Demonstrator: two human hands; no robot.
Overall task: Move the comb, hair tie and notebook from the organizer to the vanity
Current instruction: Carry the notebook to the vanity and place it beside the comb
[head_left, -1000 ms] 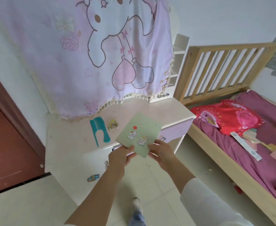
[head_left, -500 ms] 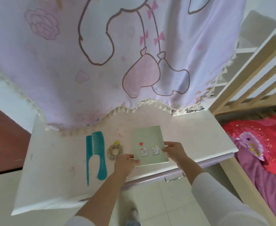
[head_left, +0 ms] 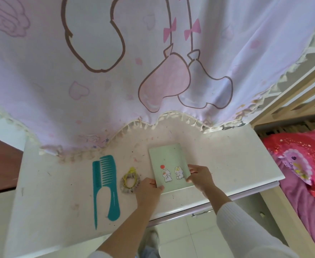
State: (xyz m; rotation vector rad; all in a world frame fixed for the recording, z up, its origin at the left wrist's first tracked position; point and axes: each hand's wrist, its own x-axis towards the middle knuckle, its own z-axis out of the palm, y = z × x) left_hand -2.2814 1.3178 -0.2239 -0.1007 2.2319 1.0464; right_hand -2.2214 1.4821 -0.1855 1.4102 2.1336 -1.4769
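Observation:
A pale green notebook with two bunny stickers lies flat on the white vanity top. My left hand grips its near left corner and my right hand grips its right edge. Left of the notebook lies a grey hair tie with a yellow band. Further left, a teal comb lies lengthwise, its handle toward me. The organizer is out of view.
A pink cartoon-print cloth with a tasselled hem hangs over the back of the vanity. A wooden bed frame with red and purple bedding stands at the right. A drawer handle shows under the front edge.
The view has closed in on the vanity. The notebook, held up in the air a second ago, now rests flat on the top beside the hair tie, both hands still on it.

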